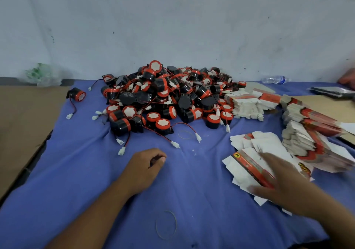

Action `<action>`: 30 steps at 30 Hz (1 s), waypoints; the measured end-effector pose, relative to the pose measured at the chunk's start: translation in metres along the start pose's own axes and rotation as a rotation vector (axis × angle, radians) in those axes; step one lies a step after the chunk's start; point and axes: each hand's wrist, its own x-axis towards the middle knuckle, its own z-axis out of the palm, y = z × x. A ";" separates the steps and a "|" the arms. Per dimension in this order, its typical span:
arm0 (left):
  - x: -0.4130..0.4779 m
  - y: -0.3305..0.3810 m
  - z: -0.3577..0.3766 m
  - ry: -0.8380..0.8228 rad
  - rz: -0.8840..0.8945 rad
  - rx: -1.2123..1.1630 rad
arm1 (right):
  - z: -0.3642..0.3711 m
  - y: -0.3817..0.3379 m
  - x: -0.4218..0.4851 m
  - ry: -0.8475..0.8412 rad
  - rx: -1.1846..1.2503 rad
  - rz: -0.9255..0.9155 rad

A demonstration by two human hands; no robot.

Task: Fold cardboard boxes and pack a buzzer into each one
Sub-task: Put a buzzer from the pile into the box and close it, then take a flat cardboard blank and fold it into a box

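Under the fingers of the right hand, a flat cardboard box.

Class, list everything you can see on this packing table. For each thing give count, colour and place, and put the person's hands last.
Buzzers: large pile, black and red with white faces, centre back of the cloth.
Lone buzzer: one, black and red, left of the pile.
Flat boxes: many, white and red, stacked at right, some loose nearer.
Rubber bands: two, pale, on the cloth.
Cloth: one, blue, under everything.
Cardboard: two sheets, brown, left and right edges.
Bottle: one, clear, back right.
Bag: one, clear and green, back left.
Left hand: loosely curled, resting on the cloth.
Right hand: blurred, flat on the loose boxes.
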 end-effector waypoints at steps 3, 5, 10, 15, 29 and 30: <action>-0.001 0.000 -0.001 0.009 -0.002 0.000 | 0.015 -0.040 0.034 -0.131 -0.139 -0.038; 0.000 -0.001 -0.001 0.009 -0.005 -0.006 | 0.017 -0.043 0.043 -0.119 -0.179 -0.033; 0.001 -0.001 -0.001 0.017 -0.004 -0.008 | 0.011 -0.043 0.043 -0.119 -0.138 -0.048; -0.001 0.001 -0.001 0.001 -0.011 -0.007 | -0.011 -0.042 0.032 -0.059 -0.461 0.030; 0.001 0.030 -0.002 0.264 -0.354 -0.900 | 0.091 -0.177 0.061 0.236 0.623 -0.806; 0.002 0.024 -0.006 0.254 -0.379 -0.917 | 0.100 -0.179 0.059 0.090 0.622 -0.826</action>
